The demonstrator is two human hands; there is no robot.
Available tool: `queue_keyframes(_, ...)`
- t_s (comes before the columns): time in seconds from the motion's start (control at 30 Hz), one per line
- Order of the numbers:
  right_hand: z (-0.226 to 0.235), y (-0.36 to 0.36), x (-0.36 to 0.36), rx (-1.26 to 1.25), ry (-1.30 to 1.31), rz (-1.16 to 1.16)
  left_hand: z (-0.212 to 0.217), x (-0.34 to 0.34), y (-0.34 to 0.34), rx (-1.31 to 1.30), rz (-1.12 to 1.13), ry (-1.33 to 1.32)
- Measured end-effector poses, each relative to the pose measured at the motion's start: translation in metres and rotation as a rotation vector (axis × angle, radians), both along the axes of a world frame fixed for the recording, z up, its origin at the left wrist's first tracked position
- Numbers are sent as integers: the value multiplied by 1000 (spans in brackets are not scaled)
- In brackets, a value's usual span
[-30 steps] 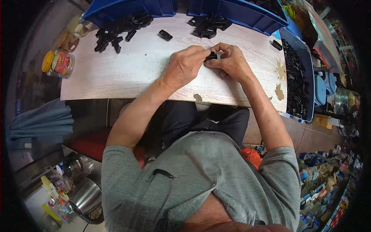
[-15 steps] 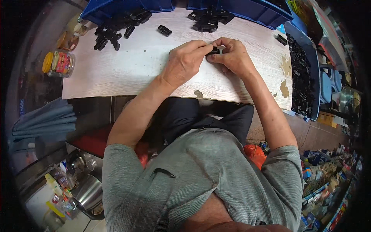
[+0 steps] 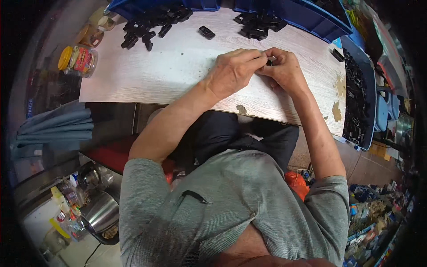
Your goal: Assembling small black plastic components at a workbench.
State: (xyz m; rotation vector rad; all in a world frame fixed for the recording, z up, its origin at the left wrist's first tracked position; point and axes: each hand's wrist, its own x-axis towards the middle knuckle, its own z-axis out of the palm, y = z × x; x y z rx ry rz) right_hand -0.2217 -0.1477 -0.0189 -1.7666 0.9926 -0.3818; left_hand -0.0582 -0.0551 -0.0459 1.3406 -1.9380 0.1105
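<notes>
1. Two hands, left hand (image 3: 231, 71) and right hand (image 3: 284, 71), pinching one small black part (image 3: 268, 62) between them.
2. One loose black part (image 3: 207, 32) by itself on the table (image 3: 169, 75).
3. Two heaps of black parts, left heap (image 3: 151, 24) and right heap (image 3: 260, 24), way too jumbled to count.
4. One yellow-lidded jar (image 3: 75, 59).
5. One metal kettle (image 3: 100, 213).

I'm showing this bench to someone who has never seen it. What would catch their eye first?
First, the two hands meeting at the middle of the pale wooden table: the left hand and right hand pinch a small black part between their fingertips. Next, the heaps of black plastic parts along the far edge, by the blue bins. At far left stands a yellow-lidded jar.
</notes>
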Motion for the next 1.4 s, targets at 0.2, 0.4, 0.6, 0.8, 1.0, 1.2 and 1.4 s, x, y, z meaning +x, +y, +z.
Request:
queue_keyframes(0.2, 1, 0, 1, -2, 31, -24, 3, 1, 7, 9, 36, -118)
queue_keyframes(0.4, 0, 1, -2, 88, -52, -83, -7, 14, 4, -104, 254, -118)
queue_keyframes(0.6, 15, 1, -11, 259, -201, -291, 10, 64, 4, 139, 654, -181)
queue_keyframes(0.8, -14, -90, -97, 64, -352, -663, -8, 64, 9, 6, 507, -182)
queue_keyframes(1.0, 9, -97, -95, 111, -426, -796, -2, 64, 23, -41, 337, -38)
queue_keyframes(1.2, 5, -90, -36, 209, -247, -573, -7, 66, 16, -41, 340, -75)
queue_keyframes(1.4, 10, -93, 15, 280, -90, -614, -7, 66, 14, -71, 363, -198)
